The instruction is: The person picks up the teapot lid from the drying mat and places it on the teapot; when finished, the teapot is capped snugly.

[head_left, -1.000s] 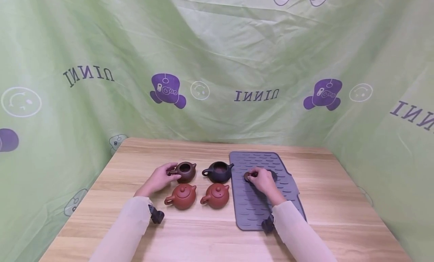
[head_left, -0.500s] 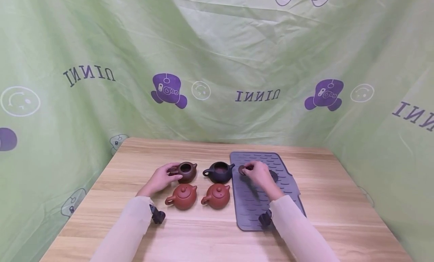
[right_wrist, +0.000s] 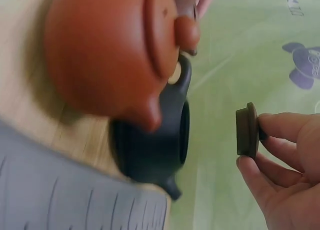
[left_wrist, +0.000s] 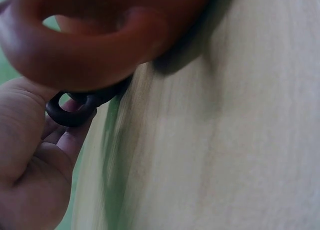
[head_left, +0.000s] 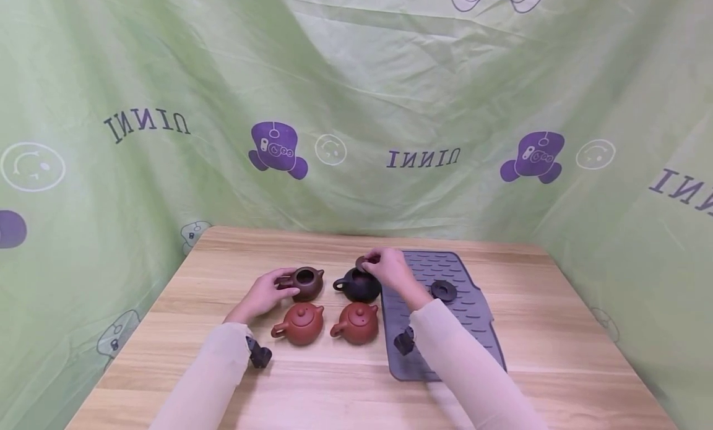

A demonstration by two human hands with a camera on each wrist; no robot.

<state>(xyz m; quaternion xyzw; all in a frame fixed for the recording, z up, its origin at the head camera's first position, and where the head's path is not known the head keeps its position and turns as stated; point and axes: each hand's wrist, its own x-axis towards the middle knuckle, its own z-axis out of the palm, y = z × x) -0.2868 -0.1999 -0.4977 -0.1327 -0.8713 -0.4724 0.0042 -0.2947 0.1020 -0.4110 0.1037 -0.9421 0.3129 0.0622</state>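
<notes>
My left hand (head_left: 268, 295) grips a dark brown teapot (head_left: 309, 284) from its handle side, fingers at the far side and thumb at the near side. That teapot has no lid on, and its round opening shows. In the right wrist view my right hand (right_wrist: 287, 165) pinches a small brown teapot lid (right_wrist: 247, 131) by its knob, the underside flange facing away from the palm. In the head view this lid is held above a black teapot (head_left: 361, 289), which is also uncovered. A black lid (head_left: 444, 291) lies on the grey drying mat (head_left: 414, 356).
Two reddish clay teapots with their lids on stand nearer to me, a left one (head_left: 301, 326) and a right one (head_left: 358, 325). They sit in front of the brown and black teapots on the wooden table (head_left: 312, 393). A green printed curtain (head_left: 356, 77) surrounds the table.
My right hand has carried the brown lid up and leftward from the mat to above the black teapot, uncovering the black lid. My left hand stays at the brown teapot.
</notes>
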